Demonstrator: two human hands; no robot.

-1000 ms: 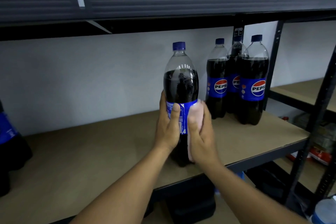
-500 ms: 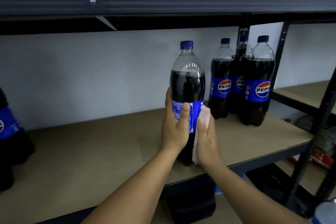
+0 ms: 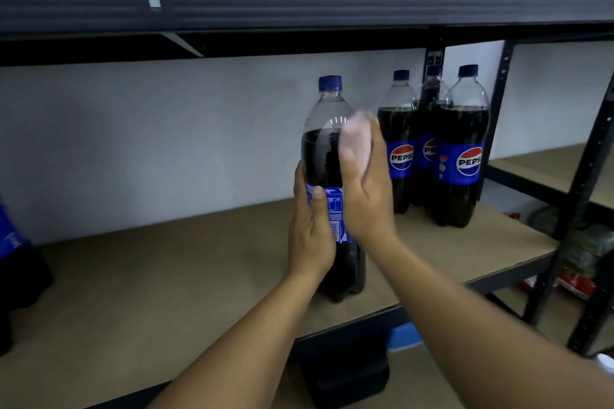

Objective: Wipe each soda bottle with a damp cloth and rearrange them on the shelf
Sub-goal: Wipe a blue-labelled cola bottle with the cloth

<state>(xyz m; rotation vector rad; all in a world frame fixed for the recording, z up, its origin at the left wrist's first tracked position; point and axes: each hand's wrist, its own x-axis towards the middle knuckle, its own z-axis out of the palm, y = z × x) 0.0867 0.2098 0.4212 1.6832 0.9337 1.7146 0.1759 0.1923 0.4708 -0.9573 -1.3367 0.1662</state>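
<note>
Plastic soda bottle [image 3: 324,156] upright at the near edge of the shelf [image 3: 166,276].
Our left hand [image 3: 310,236] curls round its label; our right hand [image 3: 363,196] presses the cloth [image 3: 357,139] flat, fingers straight. We judge it heavy, slick when damp: grip mid-body.

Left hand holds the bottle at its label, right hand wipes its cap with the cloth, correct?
Not the cap. The head view shows the right hand pressing the cloth on the bottle's shoulder, below the cap; the left hand holds the label.
</note>
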